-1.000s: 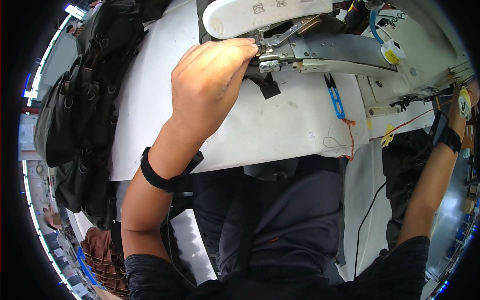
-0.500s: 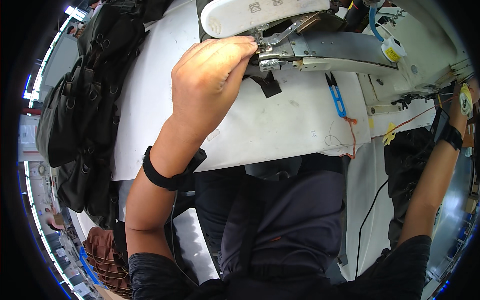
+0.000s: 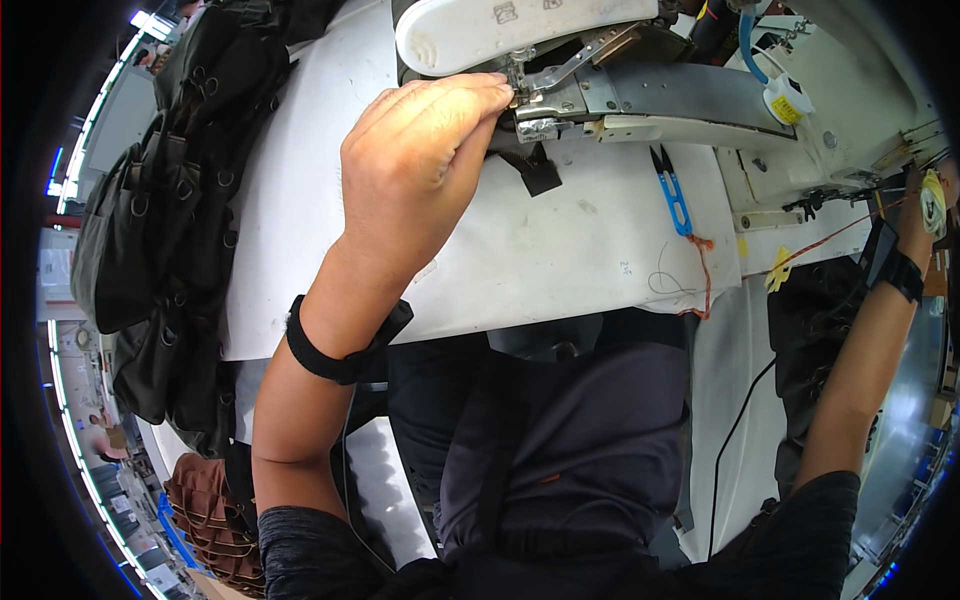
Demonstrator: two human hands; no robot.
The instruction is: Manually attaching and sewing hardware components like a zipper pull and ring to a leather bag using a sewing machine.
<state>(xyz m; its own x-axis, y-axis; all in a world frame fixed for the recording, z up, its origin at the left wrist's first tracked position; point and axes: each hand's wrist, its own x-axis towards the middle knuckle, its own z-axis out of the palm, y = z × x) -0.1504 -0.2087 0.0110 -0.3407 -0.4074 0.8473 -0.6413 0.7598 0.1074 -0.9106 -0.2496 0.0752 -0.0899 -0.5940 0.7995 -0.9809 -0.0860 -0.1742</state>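
Note:
My left hand (image 3: 420,165) rests on the white sewing table (image 3: 560,250), fingers closed together and pressing a black strap piece (image 3: 535,170) up against the presser foot (image 3: 520,85) of the white sewing machine (image 3: 520,30). Most of the strap is hidden under my fingers; only its black end sticks out below the metal plate. My right hand (image 3: 925,215) is far out at the right rim, raised by a small yellowish-white object (image 3: 932,200); whether it grips that object is unclear.
Blue thread snips (image 3: 675,195) lie on the table right of the needle, with orange thread (image 3: 700,265) trailing off the edge. A heap of black bags with straps (image 3: 170,210) fills the table's left side. Black fabric (image 3: 820,330) hangs at right.
Almost nothing: my left hand stays pressed at the presser foot and my right arm stays raised at the right. The view shifted very slightly.

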